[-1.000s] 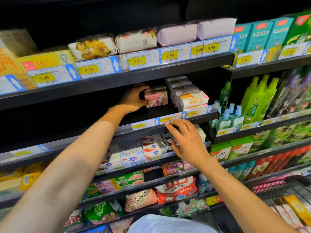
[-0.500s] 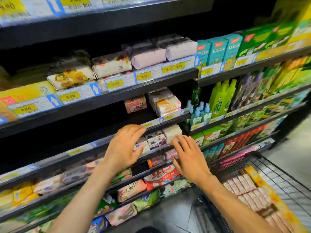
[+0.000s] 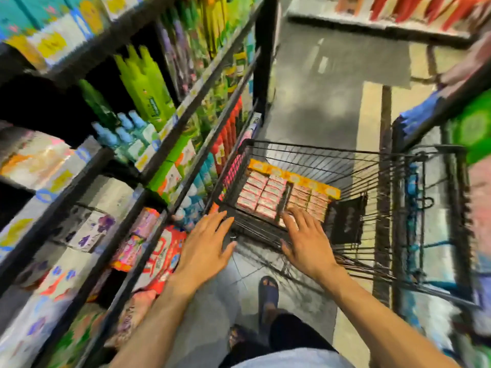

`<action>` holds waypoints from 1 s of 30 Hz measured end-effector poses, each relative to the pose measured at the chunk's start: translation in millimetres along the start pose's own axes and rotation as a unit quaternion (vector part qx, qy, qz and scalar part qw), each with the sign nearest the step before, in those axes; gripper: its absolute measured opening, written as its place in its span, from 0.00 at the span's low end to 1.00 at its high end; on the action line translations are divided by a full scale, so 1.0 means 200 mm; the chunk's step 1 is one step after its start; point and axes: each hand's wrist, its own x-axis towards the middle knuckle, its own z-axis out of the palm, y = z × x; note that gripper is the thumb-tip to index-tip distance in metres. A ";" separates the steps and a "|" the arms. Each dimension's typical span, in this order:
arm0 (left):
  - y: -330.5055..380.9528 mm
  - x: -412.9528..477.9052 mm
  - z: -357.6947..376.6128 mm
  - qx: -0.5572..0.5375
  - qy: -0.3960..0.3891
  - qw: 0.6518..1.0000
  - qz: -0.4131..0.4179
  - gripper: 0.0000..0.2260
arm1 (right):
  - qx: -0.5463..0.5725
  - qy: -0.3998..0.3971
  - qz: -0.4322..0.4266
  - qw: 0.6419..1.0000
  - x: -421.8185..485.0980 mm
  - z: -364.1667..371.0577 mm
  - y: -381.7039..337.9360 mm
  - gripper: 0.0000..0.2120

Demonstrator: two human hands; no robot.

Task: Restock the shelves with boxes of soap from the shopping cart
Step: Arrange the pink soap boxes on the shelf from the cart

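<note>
Right, I've swung away from the shelves (image 3: 263,62) and down to the shopping cart (image 3: 305,149). Half a second back both palms were up against the shelf fronts, and now they're low at the cart's near end. That tells me the last box is placed and I'm going in for another load.

My left hand (image 3: 204,249) hovers over the cart's near-left corner with its fingers straight and holding nothing. My right hand (image 3: 308,245) is further in, with its fingers spread wide above the nearest row. I can't tell whether the tips have touched a box yet.

The boxes of soap (image 3: 261,192) lie flat in tight pink rows on the cart floor, well down inside the wire walls. Plenty are left, so by my reckoning the restocking is nowhere near finished.
</note>
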 end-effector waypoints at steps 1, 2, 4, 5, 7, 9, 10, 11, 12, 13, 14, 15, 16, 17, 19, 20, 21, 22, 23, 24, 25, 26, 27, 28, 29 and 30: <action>0.06 0.07 0.05 -0.006 -0.015 1.000 0.019 0.27 | 0.001 -0.003 0.027 1.000 -0.05 0.00 0.08 0.34; 0.12 0.14 0.08 -0.006 -0.028 0.999 0.036 0.27 | 0.000 -0.002 0.052 0.999 -0.09 0.01 0.15 0.34; 0.22 0.28 0.16 -0.001 -0.047 0.997 0.069 0.27 | 0.002 -0.003 0.097 0.995 -0.14 0.03 0.29 0.33; 0.28 0.35 0.20 -0.002 -0.054 0.995 0.083 0.27 | 0.009 -0.005 0.116 0.993 -0.15 0.05 0.36 0.33; 0.36 0.51 0.28 -0.001 -0.080 0.991 0.104 0.27 | 0.028 -0.011 0.146 0.989 -0.14 0.09 0.49 0.33; 0.42 0.68 0.37 0.001 -0.108 0.987 0.119 0.27 | 0.046 -0.021 0.168 0.984 -0.11 0.14 0.63 0.34; 0.45 0.76 0.41 0.001 -0.120 0.985 0.120 0.27 | 0.054 -0.028 0.175 0.983 -0.08 0.17 0.70 0.34; 0.47 0.84 0.46 0.001 -0.134 0.984 0.119 0.27 | 0.062 -0.038 0.178 0.981 -0.05 0.20 0.76 0.34; 0.49 0.91 0.49 0.002 -0.144 0.982 0.121 0.27 | 0.073 -0.046 0.179 0.980 -0.02 0.24 0.82 0.34; 0.50 0.99 0.54 0.005 -0.150 0.981 0.124 0.26 | 0.083 -0.055 0.177 0.979 0.02 0.29 0.88 0.34; 0.51 1.06 0.58 0.009 -0.156 0.980 0.126 0.26 | 0.092 -0.064 0.175 0.978 0.05 0.34 0.94 0.34; 0.52 1.13 0.63 0.013 -0.162 0.979 0.126 0.26 | 0.101 -0.074 0.177 0.976 0.09 0.39 0.99 0.35; 0.52 1.19 0.69 0.019 -0.169 0.977 0.127 0.26 | 0.108 -0.085 0.183 0.973 0.13 0.44 1.03 0.35; 0.52 1.24 0.74 0.025 -0.176 0.976 0.128 0.26 | 0.113 -0.093 0.192 0.970 0.16 0.49 1.07 0.35; 0.50 1.33 0.88 0.033 -0.203 0.971 0.126 0.26 | 0.121 -0.104 0.206 0.965 0.23 0.62 1.15 0.34; 0.48 1.37 0.95 0.034 -0.216 0.968 0.122 0.27 | 0.127 -0.110 0.210 0.963 0.26 0.69 1.18 0.34; 0.46 1.41 1.02 0.035 -0.228 0.966 0.116 0.27 | 0.133 -0.117 0.212 0.961 0.29 0.77 1.21 0.34; 0.44 1.45 1.10 0.034 -0.233 0.965 0.117 0.27 | 0.140 -0.121 0.215 0.959 0.32 0.84 1.23 0.34; 0.42 1.49 1.16 0.031 -0.236 0.964 0.119 0.27 | 0.148 -0.127 0.218 0.956 0.35 0.91 1.25 0.34; 0.40 1.53 1.24 0.023 -0.241 0.963 0.122 0.28 | 0.156 -0.132 0.219 0.954 0.38 0.97 1.26 0.34; 0.37 1.56 1.31 0.012 -0.248 0.961 0.122 0.29 | 0.163 -0.138 0.220 0.952 0.41 1.03 1.28 0.34; 0.35 1.60 1.38 0.004 -0.256 0.959 0.123 0.29 | 0.168 -0.144 0.222 0.950 0.44 1.10 1.29 0.34; 0.32 1.63 1.45 0.002 -0.263 0.957 0.122 0.30 | 0.175 -0.150 0.226 0.946 0.47 1.16 1.30 0.34; 0.29 1.65 1.53 0.003 -0.272 0.954 0.123 0.30 | 0.183 -0.156 0.233 0.942 0.49 1.22 1.31 0.34; 0.27 1.67 1.59 0.003 -0.280 0.952 0.125 0.29 | 0.189 -0.159 0.241 0.939 0.51 1.29 1.32 0.34; 0.25 1.68 1.66 0.001 -0.285 0.950 0.128 0.29 | 0.194 -0.159 0.248 0.936 0.53 1.35 1.32 0.33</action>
